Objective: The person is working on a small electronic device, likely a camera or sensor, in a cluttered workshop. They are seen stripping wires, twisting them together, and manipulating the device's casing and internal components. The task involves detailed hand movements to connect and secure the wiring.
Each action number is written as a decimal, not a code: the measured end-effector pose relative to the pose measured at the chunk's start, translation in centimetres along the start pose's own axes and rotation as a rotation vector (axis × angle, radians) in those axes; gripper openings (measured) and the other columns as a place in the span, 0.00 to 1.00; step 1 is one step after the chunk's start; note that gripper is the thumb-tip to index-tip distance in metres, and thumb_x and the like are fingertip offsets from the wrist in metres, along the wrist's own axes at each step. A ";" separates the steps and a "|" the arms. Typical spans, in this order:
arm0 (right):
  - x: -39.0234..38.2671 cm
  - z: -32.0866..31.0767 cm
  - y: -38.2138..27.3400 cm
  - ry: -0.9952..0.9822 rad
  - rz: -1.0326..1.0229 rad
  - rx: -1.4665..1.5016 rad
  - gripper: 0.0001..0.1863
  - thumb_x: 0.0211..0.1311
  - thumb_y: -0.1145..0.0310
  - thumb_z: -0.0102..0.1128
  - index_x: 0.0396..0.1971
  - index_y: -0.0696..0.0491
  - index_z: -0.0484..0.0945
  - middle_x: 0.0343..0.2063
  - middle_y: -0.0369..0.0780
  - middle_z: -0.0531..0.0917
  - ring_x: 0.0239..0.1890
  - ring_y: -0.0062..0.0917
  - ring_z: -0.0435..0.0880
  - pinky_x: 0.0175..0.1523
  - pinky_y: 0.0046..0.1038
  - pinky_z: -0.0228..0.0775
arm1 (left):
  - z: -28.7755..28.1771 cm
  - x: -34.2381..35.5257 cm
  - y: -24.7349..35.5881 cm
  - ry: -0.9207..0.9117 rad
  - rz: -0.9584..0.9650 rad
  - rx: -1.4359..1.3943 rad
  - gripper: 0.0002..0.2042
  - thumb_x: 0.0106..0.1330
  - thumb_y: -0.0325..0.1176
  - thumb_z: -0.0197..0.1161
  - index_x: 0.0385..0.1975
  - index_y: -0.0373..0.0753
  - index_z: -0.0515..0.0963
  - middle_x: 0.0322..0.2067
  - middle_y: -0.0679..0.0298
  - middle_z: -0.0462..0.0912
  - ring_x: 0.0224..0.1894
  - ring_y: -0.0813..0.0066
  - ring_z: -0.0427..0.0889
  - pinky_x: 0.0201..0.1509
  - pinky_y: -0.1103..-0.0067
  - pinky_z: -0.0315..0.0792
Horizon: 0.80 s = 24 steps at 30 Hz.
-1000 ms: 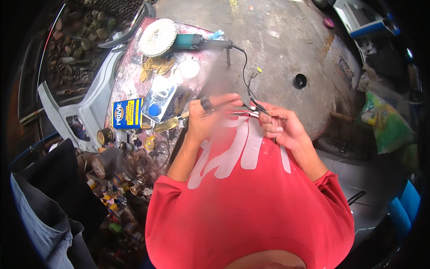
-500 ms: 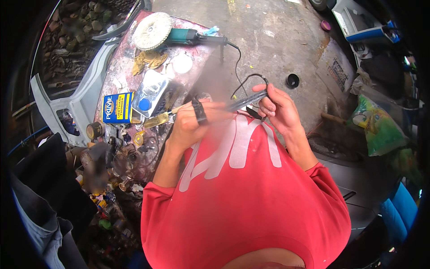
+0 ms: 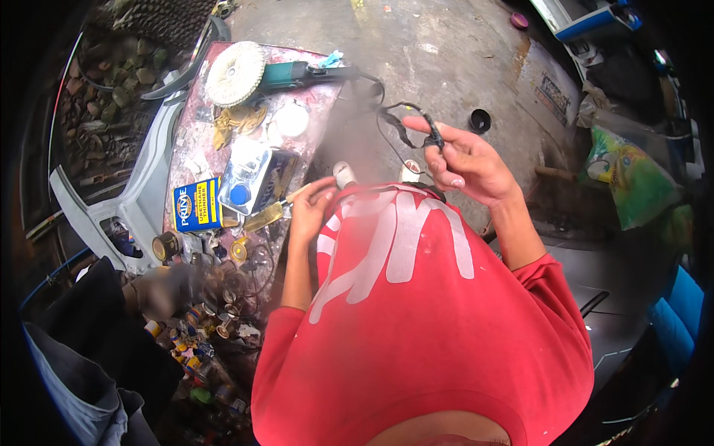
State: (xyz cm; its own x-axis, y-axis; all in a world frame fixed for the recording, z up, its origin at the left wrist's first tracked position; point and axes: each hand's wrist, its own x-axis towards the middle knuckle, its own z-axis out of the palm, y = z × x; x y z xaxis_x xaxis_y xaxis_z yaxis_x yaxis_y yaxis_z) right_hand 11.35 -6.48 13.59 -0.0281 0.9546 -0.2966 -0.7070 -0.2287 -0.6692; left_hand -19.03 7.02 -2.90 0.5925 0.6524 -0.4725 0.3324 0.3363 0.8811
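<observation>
Black cord (image 3: pixel 433 136), polisher (image 3: pixel 282 75) and jug (image 3: pixel 248 168) on table (image 3: pixel 314 95)

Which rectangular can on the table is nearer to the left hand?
The silver-topped rectangular can with the round blue cap; the blue-and-yellow rectangular can is farther left.

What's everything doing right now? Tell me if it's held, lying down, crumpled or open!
Black cable: looped, held in the right hand
Right hand: fingers partly curled
Left hand: half-curled, nothing clearly seen in it
Green polisher: lying on the table
Blue cap: on its container
Tan cloth: crumpled
Black cup-like thing: open, on the floor
</observation>
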 end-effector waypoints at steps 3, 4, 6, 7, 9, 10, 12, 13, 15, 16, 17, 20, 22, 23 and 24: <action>-0.1 -0.2 -0.3 -0.049 0.077 -0.337 0.26 0.75 0.68 0.46 0.70 0.59 0.60 0.20 0.33 0.74 0.20 0.13 0.67 0.27 0.17 0.60 | 0.3 1.6 6.2 0.091 0.142 0.019 0.15 0.65 0.22 0.62 0.52 0.32 0.79 0.47 0.58 0.84 0.50 0.72 0.83 0.57 0.77 0.75; -0.1 0.0 -0.7 -0.047 0.121 -0.425 0.26 0.75 0.68 0.45 0.69 0.59 0.61 0.19 0.33 0.74 0.20 0.13 0.67 0.28 0.17 0.61 | 0.8 1.9 8.2 0.064 0.192 0.031 0.15 0.65 0.22 0.62 0.52 0.32 0.79 0.46 0.59 0.84 0.50 0.72 0.83 0.56 0.77 0.75; -0.1 0.1 -1.2 -0.023 0.196 -0.588 0.24 0.76 0.71 0.41 0.69 0.57 0.63 0.17 0.33 0.74 0.20 0.15 0.69 0.28 0.18 0.62 | 3.3 2.2 11.8 0.010 0.299 0.052 0.16 0.64 0.23 0.64 0.51 0.32 0.79 0.45 0.61 0.84 0.49 0.73 0.83 0.56 0.77 0.75; -0.3 0.4 -1.5 -0.016 0.202 -0.600 0.24 0.76 0.71 0.41 0.69 0.56 0.63 0.17 0.33 0.74 0.19 0.15 0.69 0.28 0.19 0.63 | 4.5 1.8 13.3 -0.084 0.366 0.107 0.16 0.62 0.23 0.65 0.51 0.33 0.79 0.46 0.60 0.84 0.49 0.72 0.83 0.56 0.76 0.75; -0.3 0.7 -2.0 -0.021 0.210 -0.641 0.24 0.76 0.71 0.41 0.70 0.56 0.61 0.17 0.33 0.74 0.19 0.16 0.70 0.28 0.19 0.63 | 7.0 1.3 15.1 -0.209 0.580 0.205 0.17 0.59 0.24 0.67 0.49 0.36 0.81 0.46 0.60 0.84 0.49 0.69 0.83 0.56 0.75 0.75; -0.7 -0.1 -1.4 -0.005 0.190 -0.632 0.25 0.76 0.70 0.40 0.71 0.55 0.59 0.16 0.34 0.74 0.17 0.16 0.70 0.26 0.20 0.63 | 8.1 1.2 15.6 -0.239 0.718 0.258 0.17 0.57 0.25 0.69 0.48 0.37 0.82 0.46 0.60 0.84 0.49 0.67 0.83 0.56 0.74 0.75; -1.4 -0.8 -1.7 -0.062 0.187 -0.574 0.25 0.77 0.69 0.40 0.71 0.55 0.58 0.16 0.34 0.74 0.16 0.16 0.70 0.23 0.20 0.62 | 9.7 1.1 14.8 -0.112 0.812 0.352 0.18 0.54 0.29 0.72 0.46 0.39 0.83 0.45 0.60 0.84 0.48 0.61 0.82 0.53 0.73 0.76; -1.7 -1.0 -1.7 -0.081 0.189 -0.545 0.25 0.77 0.68 0.41 0.71 0.55 0.58 0.16 0.35 0.74 0.15 0.17 0.70 0.22 0.20 0.61 | 10.2 1.3 13.9 -0.129 0.796 0.355 0.17 0.54 0.31 0.72 0.45 0.41 0.83 0.43 0.61 0.84 0.48 0.61 0.81 0.51 0.72 0.76; -1.5 -1.3 -1.7 -0.148 0.155 -0.498 0.27 0.78 0.65 0.42 0.72 0.55 0.57 0.15 0.36 0.74 0.13 0.16 0.67 0.20 0.18 0.59 | 11.1 1.7 11.8 -0.164 0.757 0.342 0.15 0.54 0.35 0.73 0.43 0.44 0.84 0.38 0.64 0.84 0.48 0.59 0.79 0.48 0.70 0.75; -1.3 -1.4 -1.9 -0.145 0.151 -0.504 0.27 0.78 0.64 0.43 0.72 0.55 0.56 0.16 0.36 0.74 0.13 0.15 0.67 0.20 0.18 0.59 | 11.3 1.9 11.1 -0.188 0.786 0.384 0.11 0.55 0.37 0.72 0.37 0.43 0.86 0.33 0.65 0.83 0.39 0.61 0.81 0.41 0.69 0.75; -0.9 -1.4 -2.1 -0.144 0.138 -0.507 0.28 0.77 0.62 0.44 0.72 0.56 0.55 0.16 0.36 0.75 0.13 0.15 0.66 0.20 0.18 0.58 | 11.3 1.8 10.6 -0.223 0.733 0.349 0.10 0.55 0.37 0.72 0.35 0.43 0.87 0.32 0.64 0.83 0.36 0.61 0.81 0.40 0.69 0.75; -0.5 -1.0 -3.2 -0.153 0.091 -0.597 0.31 0.77 0.59 0.45 0.72 0.60 0.55 0.20 0.38 0.77 0.14 0.14 0.65 0.21 0.17 0.57 | 11.5 1.3 9.5 -0.273 0.641 0.241 0.08 0.55 0.37 0.72 0.30 0.41 0.87 0.28 0.61 0.80 0.27 0.62 0.81 0.35 0.69 0.74; -0.2 -0.8 -3.9 -0.176 0.124 -0.697 0.31 0.77 0.57 0.45 0.71 0.59 0.57 0.23 0.39 0.79 0.15 0.12 0.65 0.23 0.15 0.56 | 11.0 1.1 9.3 -0.156 0.587 0.242 0.08 0.55 0.36 0.72 0.31 0.40 0.87 0.28 0.60 0.81 0.29 0.61 0.82 0.36 0.68 0.75; 0.1 -0.4 -4.2 -0.191 0.164 -0.721 0.29 0.76 0.59 0.46 0.71 0.59 0.59 0.24 0.40 0.79 0.17 0.15 0.67 0.25 0.16 0.58 | 10.8 1.0 9.2 -0.106 0.561 0.241 0.08 0.55 0.35 0.72 0.31 0.40 0.88 0.28 0.59 0.81 0.30 0.60 0.83 0.36 0.68 0.75; 0.4 0.2 -4.6 -0.204 0.204 -0.744 0.28 0.76 0.61 0.47 0.70 0.59 0.60 0.25 0.40 0.79 0.18 0.17 0.70 0.27 0.18 0.61 | 10.3 1.3 8.5 -0.060 0.566 0.306 0.08 0.55 0.34 0.71 0.32 0.40 0.88 0.29 0.59 0.82 0.30 0.60 0.83 0.36 0.68 0.75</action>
State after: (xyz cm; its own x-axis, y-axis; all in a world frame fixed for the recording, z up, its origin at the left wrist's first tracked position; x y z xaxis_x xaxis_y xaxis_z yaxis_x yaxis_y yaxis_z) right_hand 14.46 -5.04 16.65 -0.2860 0.8800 -0.3793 -0.0193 -0.4010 -0.9159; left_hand -7.91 3.75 3.77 0.7746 0.6300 0.0554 0.1455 -0.2627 0.9538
